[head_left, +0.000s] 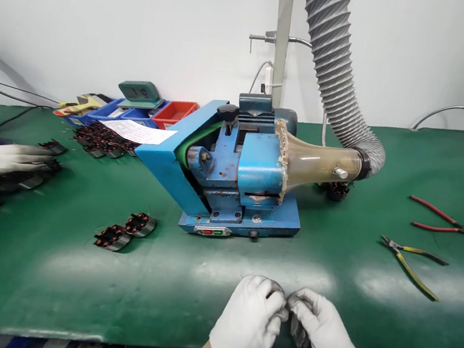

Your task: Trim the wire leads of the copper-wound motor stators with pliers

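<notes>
My left hand (250, 325) and my right hand (328, 334), both in white gloves, are close together over the front edge of the green table (176, 311). Their fingers are curled, with the soiled grey fingertips nearly meeting. Whatever may be between them is hidden. Beyond my hands stands a blue grinding machine (259, 169) with a tan funnel (320, 164) on its right side. Two motor stators with dark windings lie left of it, a nearer stator (113, 237) and a farther stator (141, 224), apart from both hands.
Red-handled pliers (443, 220) and yellow-handled pliers (413, 259) lie at right. A grey hose (332, 55) drops to the funnel. Behind the machine's left side are a red bin (175, 113), a paper sheet (136, 132) and stators. Another person's gloved hand (2, 160) rests over stators at far left.
</notes>
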{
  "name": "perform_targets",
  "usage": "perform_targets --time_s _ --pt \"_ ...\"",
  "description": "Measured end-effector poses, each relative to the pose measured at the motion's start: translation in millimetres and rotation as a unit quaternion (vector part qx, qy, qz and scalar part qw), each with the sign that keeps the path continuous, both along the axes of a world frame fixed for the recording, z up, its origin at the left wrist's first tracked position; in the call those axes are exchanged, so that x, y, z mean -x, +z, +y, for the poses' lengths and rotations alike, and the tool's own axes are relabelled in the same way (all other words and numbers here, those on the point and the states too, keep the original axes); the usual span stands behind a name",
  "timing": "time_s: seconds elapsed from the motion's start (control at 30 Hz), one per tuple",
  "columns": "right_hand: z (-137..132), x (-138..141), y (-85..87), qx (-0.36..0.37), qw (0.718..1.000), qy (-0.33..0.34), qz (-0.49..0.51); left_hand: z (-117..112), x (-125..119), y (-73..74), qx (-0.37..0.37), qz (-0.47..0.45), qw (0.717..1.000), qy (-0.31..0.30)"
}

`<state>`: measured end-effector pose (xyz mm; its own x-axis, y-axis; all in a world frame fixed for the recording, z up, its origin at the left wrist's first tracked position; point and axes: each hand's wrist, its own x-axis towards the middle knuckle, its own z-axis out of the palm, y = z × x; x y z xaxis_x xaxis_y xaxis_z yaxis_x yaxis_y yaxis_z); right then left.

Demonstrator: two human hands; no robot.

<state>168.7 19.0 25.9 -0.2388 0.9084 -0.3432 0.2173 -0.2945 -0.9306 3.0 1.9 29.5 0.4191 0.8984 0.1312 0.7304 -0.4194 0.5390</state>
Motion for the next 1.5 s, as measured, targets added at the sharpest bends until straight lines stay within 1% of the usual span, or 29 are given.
perform_targets --time_s 0.07,0.1,0.13,0.17,0.2,0.27,0.3,0.33,0.37,0.43,0.5,0.57,0.6,0.63,0.67,0.73,0.8,0.87,1.0,1.1,1.13,1.2,1.27,1.3,1.37,1.4,1.43,1.47,1.5 --pt "4 -12 0.5 0.014 0.996 -0.077 0.036 -1 -2 -0.4 -0.008 0.001 1.000 0.006" --pt "5 -17 1.3 0.002 0.992 -0.117 0.038 -1 -2 -0.3 -0.010 0.003 1.000 0.008" --pt "6 -22 2.2 -0.021 0.989 -0.144 0.023 -1 -3 -0.1 -0.009 0.005 1.000 0.012" --pt "6 -24 2.9 -0.054 0.988 -0.148 -0.008 -2 -3 -0.1 -0.007 0.008 1.000 0.014" --pt "4 -24 3.2 -0.092 0.986 -0.129 -0.050 -3 -4 -0.1 -0.005 0.011 1.000 0.019" --pt "-1 -16 1.7 -0.164 0.978 -0.042 -0.122 -4 -5 -0.7 -0.007 0.015 0.999 0.029" --pt "-4 -10 -0.2 -0.192 0.971 -0.003 -0.144 -5 -5 -1.2 -0.012 0.015 0.999 0.032" --pt "-7 -4 -2.6 -0.215 0.964 0.020 -0.157 -5 -6 -1.7 -0.016 0.013 0.999 0.034" --pt "-9 0 -5.2 -0.230 0.959 0.027 -0.167 -5 -6 -2.1 -0.020 0.008 0.999 0.036" --pt "-9 2 -9.6 -0.250 0.950 0.006 -0.185 -5 -7 -2.7 -0.018 -0.004 0.999 0.040" --pt "-6 -6 -11.1 -0.279 0.936 -0.053 -0.208 -4 -7 -2.7 -0.016 -0.015 0.999 0.046" --pt "-3 -20 -8.6 -0.306 0.919 -0.110 -0.224 -3 -7 -2.3 -0.019 -0.024 0.998 0.047" --pt "-2 -27 -6.1 -0.315 0.912 -0.128 -0.228 -3 -7 -2.0 -0.022 -0.026 0.998 0.046" --pt "-2 -32 -3.3 -0.323 0.909 -0.130 -0.228 -3 -7 -1.6 -0.024 -0.027 0.998 0.045" --pt "-3 -34 -0.4 -0.335 0.907 -0.118 -0.226 -3 -7 -1.3 -0.024 -0.027 0.998 0.043" --pt "-7 -33 4.1 -0.374 0.898 -0.057 -0.225 -3 -8 -0.5 -0.022 -0.024 0.999 0.043" --pt "-11 -26 6.1 -0.421 0.876 0.030 -0.232 -4 -8 0.0 -0.022 -0.020 0.999 0.044" --pt "-12 -16 6.0 -0.452 0.852 0.106 -0.242 -4 -8 0.1 -0.021 -0.021 0.998 0.046" --pt "-4 -7 3.7 -0.439 0.830 0.202 -0.277 -4 -8 -1.1 -0.023 -0.031 0.998 0.055" --pt "4 -6 2.3 -0.436 0.802 0.259 -0.316 -2 -8 -0.8 -0.032 -0.029 0.998 0.050" --pt "7 -7 2.0 -0.435 0.795 0.271 -0.322 -3 -8 0.0 -0.034 -0.028 0.998 0.046" --pt "11 -7 1.3 -0.432 0.795 0.279 -0.322 -4 -8 2.0 -0.045 -0.036 0.997 0.045" --pt "13 -6 0.0 -0.429 0.804 0.268 -0.312 -6 -6 2.6 -0.062 -0.054 0.994 0.077" --pt "13 -5 -1.3 -0.423 0.816 0.257 -0.299 -8 -4 1.4 -0.064 -0.062 0.991 0.105" --pt "13 -4 -5.5 -0.403 0.844 0.235 -0.264 -9 1 -5.3 -0.058 -0.065 0.984 0.156" --pt "12 -3 -8.2 -0.397 0.854 0.223 -0.250 -9 5 -10.7 -0.057 -0.064 0.982 0.166" --pt "11 -2 -11.2 -0.397 0.859 0.212 -0.245 -8 8 -17.2 -0.062 -0.066 0.982 0.165" --pt "9 -2 -13.8 -0.406 0.855 0.202 -0.251 -7 11 -24.1 -0.074 -0.073 0.982 0.158" --pt "7 -1 -15.7 -0.423 0.844 0.195 -0.267 -6 13 -30.6 -0.088 -0.089 0.980 0.152"
